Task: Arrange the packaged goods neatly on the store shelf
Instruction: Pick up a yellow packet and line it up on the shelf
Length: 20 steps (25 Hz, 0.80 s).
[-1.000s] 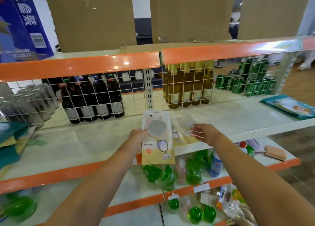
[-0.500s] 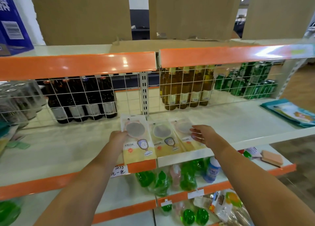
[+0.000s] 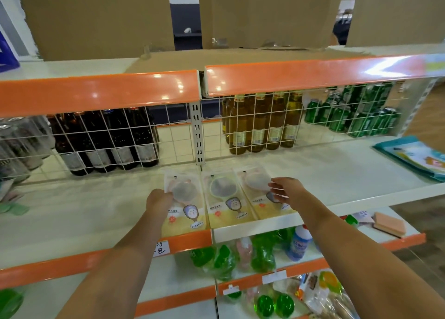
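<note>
Head view: nearest the camera, two bare forearms reach forward over the lower shelves, where clear bags of green bottles (image 3: 218,261) and a white and blue bottle (image 3: 298,244) lie behind orange price rails. A pink sponge block (image 3: 389,223) sits near the right end of that lower level.

On the white middle shelf (image 3: 72,212), three flat packets lie side by side along the front edge, close by where the two shelf sections meet. Each shows a round hand mirror through a clear window above a yellow printed card. The left packet (image 3: 186,208) overhangs the orange front rail slightly; the left hand (image 3: 159,199) has its fingers curled on that packet's left edge, thumb on top, gripping it. The middle packet (image 3: 225,198) lies free, touching or nearly touching its neighbours. The right packet (image 3: 261,193) lies under the right hand (image 3: 287,190), whose fingers are straight and slightly spread, the tips resting on or just above the packet's right side; actual contact cannot be told.

At the right end of the same shelf lies a stack of teal flat packages (image 3: 419,157). Behind the packets stands a white wire grid (image 3: 168,138), and beyond it dark brown bottles (image 3: 106,143) on the left, amber bottles (image 3: 262,121) in the middle and green cans (image 3: 361,116) on the right. On the top shelf stand large cardboard boxes (image 3: 96,17).
</note>
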Each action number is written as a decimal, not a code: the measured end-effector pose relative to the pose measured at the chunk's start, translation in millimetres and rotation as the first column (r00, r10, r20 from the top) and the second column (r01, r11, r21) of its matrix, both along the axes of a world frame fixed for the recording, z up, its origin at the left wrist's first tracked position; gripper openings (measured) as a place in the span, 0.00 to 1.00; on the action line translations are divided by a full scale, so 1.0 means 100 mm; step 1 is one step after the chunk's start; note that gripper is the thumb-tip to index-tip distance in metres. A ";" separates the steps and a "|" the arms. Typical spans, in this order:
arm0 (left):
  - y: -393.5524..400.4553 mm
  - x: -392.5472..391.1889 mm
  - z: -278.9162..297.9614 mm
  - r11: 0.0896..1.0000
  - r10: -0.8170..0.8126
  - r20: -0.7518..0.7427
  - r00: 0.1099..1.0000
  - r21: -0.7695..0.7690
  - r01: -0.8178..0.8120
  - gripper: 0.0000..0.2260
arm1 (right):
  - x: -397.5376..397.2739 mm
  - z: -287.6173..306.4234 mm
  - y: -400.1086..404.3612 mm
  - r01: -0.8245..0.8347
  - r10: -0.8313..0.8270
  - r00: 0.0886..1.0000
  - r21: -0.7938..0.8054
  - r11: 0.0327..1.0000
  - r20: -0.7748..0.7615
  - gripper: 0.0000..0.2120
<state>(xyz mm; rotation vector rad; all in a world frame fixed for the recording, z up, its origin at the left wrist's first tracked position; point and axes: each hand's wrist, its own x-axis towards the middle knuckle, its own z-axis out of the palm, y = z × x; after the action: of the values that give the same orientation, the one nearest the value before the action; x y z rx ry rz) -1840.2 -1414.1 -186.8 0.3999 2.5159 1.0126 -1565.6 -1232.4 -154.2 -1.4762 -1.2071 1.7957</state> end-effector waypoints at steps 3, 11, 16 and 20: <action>-0.05 0.03 -0.04 0.991 -0.077 -0.125 0.989 -0.122 0.062 0.13 | -0.03 -0.05 0.04 -0.002 0.002 1.000 0.003 1.000 0.016 0.11; -0.06 0.08 -0.14 0.945 -0.157 -0.295 0.942 -0.322 0.057 0.18 | -0.16 -0.17 0.09 -0.063 0.050 0.984 0.074 0.995 0.172 0.05; -0.04 0.18 -0.12 0.940 -0.130 -0.348 0.928 -0.341 0.004 0.20 | -0.23 -0.17 0.02 -0.197 0.129 0.947 0.215 0.956 0.296 0.07; -0.12 0.27 -0.12 0.934 -0.164 -0.396 0.903 -0.357 0.013 0.21 | -0.34 -0.14 -0.05 -0.377 0.198 0.859 0.321 0.869 0.473 0.11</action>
<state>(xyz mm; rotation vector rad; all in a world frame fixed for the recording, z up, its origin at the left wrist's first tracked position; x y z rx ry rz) -1813.6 -1426.2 -199.2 0.6787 2.9516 0.4589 -1599.2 -1237.8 -168.1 -1.5337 -1.9878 1.2969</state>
